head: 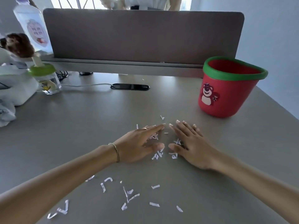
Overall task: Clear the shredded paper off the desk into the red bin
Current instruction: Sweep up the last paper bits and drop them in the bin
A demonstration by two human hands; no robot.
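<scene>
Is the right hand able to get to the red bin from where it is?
Probably yes. The right hand lies flat on the desk, fingers straight, and the red bin stands just beyond it to the right. Only bare desk lies between them.

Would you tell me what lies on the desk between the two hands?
In the head view, a few shredded paper strips lie between the left hand and right hand, on the grey desk.

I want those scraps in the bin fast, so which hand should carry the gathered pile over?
Probably the right hand: it lies nearer the red bin, which stands beyond it to the right. The left hand would have to cross over.
</scene>
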